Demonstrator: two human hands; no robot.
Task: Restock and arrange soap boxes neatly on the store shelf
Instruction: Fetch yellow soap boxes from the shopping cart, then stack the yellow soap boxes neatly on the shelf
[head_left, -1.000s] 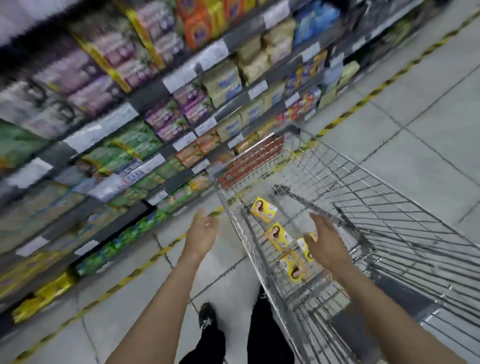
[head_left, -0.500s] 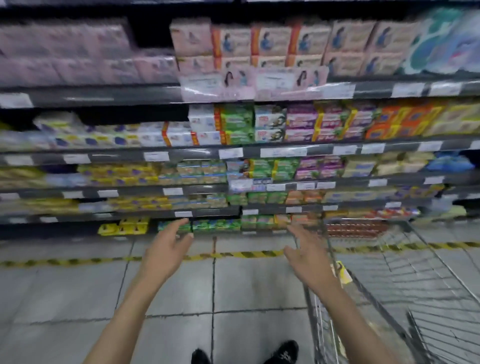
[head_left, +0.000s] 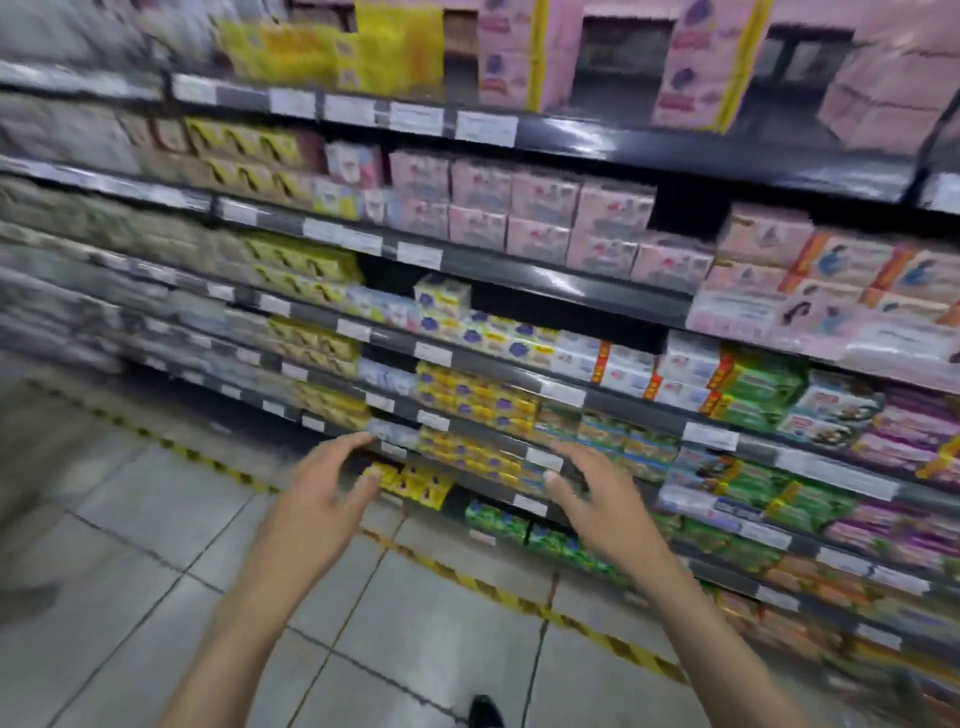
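Swinging from the wire cart, now out of view, the left hand and right hand are reaching empty, fingers loosely spread, toward small yellow cardboard soap boxes shelved between them, so they are probably straightening, not restocking.

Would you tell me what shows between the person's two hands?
Head view: yellow soap boxes on a low black shelf show between left hand and right hand.

Both forearms are bare, and one foot wears a black shoe.
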